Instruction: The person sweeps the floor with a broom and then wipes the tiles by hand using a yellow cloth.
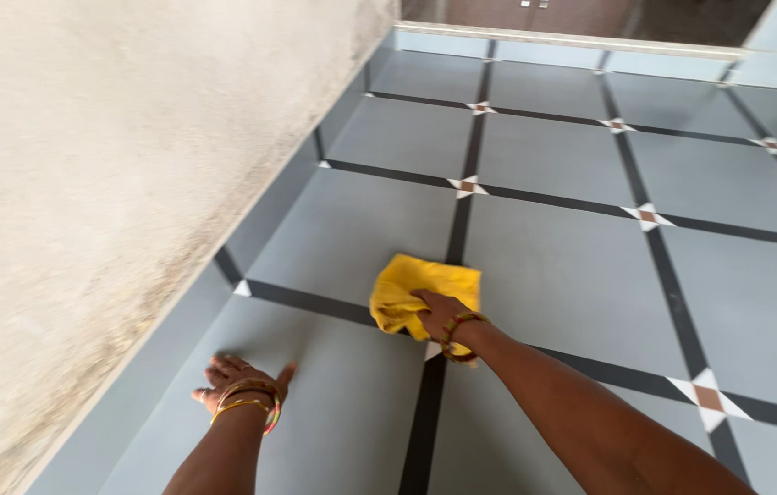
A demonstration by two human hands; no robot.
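Down on the grey tiled floor [572, 275], the right hand [440, 316] presses flat on a crumpled yellow cloth [416, 291], fingers spread over it rather than gripping, right where two dark grout bands cross. The left hand [240, 380] is planted open, palm down on the tile near the skirting, bangles at the wrist, propping the body beside the rough plastered wall [113, 183]. This looks like mid-wipe; a further stroke would need steady downward pressure and the cloth kept bunched beneath the palm.
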